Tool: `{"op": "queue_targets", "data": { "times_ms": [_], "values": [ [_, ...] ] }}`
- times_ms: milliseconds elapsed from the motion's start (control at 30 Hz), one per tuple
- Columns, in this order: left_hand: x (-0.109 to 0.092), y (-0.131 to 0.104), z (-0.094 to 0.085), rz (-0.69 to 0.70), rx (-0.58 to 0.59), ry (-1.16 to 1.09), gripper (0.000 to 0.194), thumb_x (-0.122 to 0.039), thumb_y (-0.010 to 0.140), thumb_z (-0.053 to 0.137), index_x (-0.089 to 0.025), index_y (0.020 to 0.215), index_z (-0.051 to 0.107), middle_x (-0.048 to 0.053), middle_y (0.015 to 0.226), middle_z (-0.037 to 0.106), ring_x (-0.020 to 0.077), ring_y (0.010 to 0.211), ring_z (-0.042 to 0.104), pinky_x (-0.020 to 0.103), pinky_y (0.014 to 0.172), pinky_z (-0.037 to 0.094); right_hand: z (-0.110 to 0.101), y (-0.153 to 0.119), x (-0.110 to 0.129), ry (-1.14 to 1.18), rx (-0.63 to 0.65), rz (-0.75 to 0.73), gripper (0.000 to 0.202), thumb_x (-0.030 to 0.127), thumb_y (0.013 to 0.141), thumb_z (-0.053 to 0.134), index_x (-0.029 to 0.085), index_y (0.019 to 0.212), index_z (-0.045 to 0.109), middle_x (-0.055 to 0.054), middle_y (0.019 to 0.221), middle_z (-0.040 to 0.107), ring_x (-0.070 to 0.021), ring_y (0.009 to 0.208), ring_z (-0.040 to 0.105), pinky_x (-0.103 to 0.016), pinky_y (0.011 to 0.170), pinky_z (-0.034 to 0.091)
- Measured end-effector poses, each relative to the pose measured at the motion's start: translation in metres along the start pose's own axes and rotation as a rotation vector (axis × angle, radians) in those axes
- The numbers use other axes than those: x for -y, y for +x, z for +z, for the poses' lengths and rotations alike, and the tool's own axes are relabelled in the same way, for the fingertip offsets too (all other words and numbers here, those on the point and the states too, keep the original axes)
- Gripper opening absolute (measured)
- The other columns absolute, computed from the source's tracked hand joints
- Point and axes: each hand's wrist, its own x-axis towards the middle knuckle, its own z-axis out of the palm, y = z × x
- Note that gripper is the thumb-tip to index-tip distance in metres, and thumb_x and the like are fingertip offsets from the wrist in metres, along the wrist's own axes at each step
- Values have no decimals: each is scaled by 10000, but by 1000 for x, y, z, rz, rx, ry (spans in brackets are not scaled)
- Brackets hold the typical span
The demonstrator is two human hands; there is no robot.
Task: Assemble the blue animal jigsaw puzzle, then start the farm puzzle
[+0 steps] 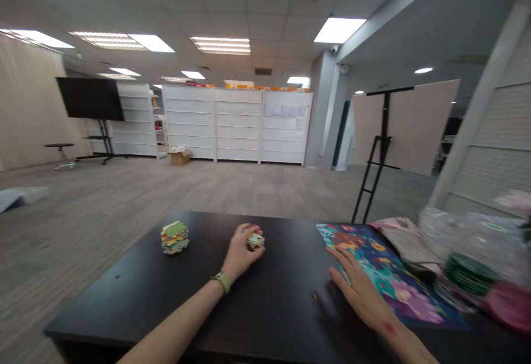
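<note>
My left hand, with a pale green band on its wrist, is wrapped round a small stack of colourful pieces at the middle of the black table. To its left stands another, larger stack of thin colourful pieces, its top one green. My right hand has its fingers spread over the left edge of a bright illustrated sheet and holds nothing. A tiny brown piece lies on the table between my hands.
At the right are clear plastic packaging, a roll of green material and pink cloth. A black easel stands beyond the table. White shelving and a screen on a stand are farther back.
</note>
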Motion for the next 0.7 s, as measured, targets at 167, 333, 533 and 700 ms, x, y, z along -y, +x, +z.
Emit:
{"op": "queue_targets", "data": {
  "times_ms": [167, 333, 533, 700],
  "values": [
    [-16, 12, 43, 29, 143, -361, 581, -336, 673, 843, -231, 1207, 638, 62, 1240, 592, 229, 1142, 588, 324, 1039, 458, 74, 67, 62, 247, 249, -200, 1054, 490, 735, 708, 203, 1572, 135, -150, 1622, 181, -326, 1463, 268, -509, 1176, 288],
    [8, 22, 29, -19, 163, -438, 513, -347, 729, 800, -213, 1191, 622, 72, 1231, 611, 232, 1119, 600, 320, 1002, 475, 98, 88, 67, 290, 187, -257, 792, 341, 799, 625, 221, 1519, 319, -111, 1378, 556, -259, 1191, 585, -426, 1052, 444],
    [24, 38, 15, -88, 248, -306, 280, -273, 824, 640, -203, 1095, 642, 46, 1089, 686, 217, 1011, 641, 324, 950, 486, 83, 98, 45, 263, -31, -126, 302, 424, 898, 509, 203, 955, 706, -71, 920, 677, -209, 775, 630, -342, 760, 515],
    [10, 33, 16, 39, 428, -314, 375, -345, 885, 578, -226, 1239, 617, 70, 1365, 580, 266, 1271, 522, 386, 1112, 377, 89, 98, 43, 481, -2, -88, 399, 459, 961, 399, 209, 1147, 648, -97, 1137, 663, -242, 1038, 625, -367, 938, 492]
  ]
}}
